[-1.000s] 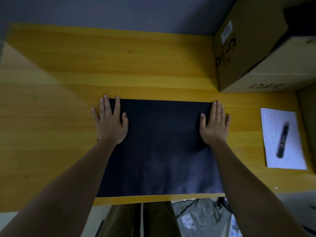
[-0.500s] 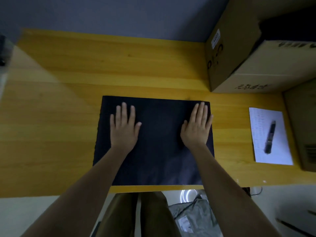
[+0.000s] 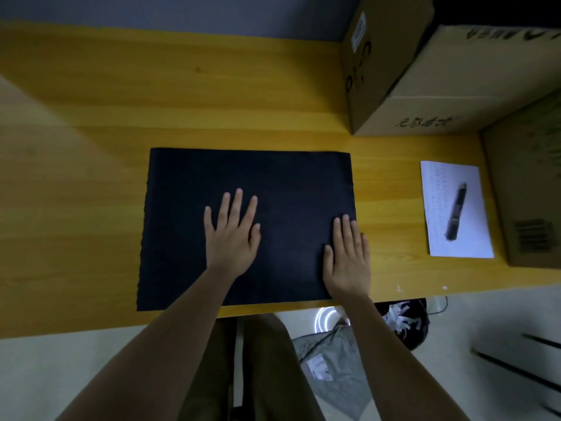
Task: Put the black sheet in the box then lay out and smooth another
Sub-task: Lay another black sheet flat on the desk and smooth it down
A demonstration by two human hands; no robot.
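Note:
A black sheet (image 3: 282,189) lies flat on the yellow wooden table (image 3: 182,110), its near edge close to the table's front edge. My left hand (image 3: 232,235) rests palm down on the middle of the sheet, fingers spread. Palm down too, my right hand (image 3: 347,259) covers the sheet's right edge near the front corner, its outer fingers over the table. Neither hand grips anything. A large cardboard box (image 3: 425,77) stands at the back right, its open top dark inside.
A white paper (image 3: 437,238) with a dark pen (image 3: 455,211) on it lies right of the sheet. Another cardboard box (image 3: 528,189) stands at the far right edge. Below the table are a grey bag (image 3: 334,369) and a dark bin with paper scraps (image 3: 403,317).
Both hands slid from the sheet's far corners toward me. The left hand moved to the sheet's middle; the right hand moved inward, then back to the right edge near the front.

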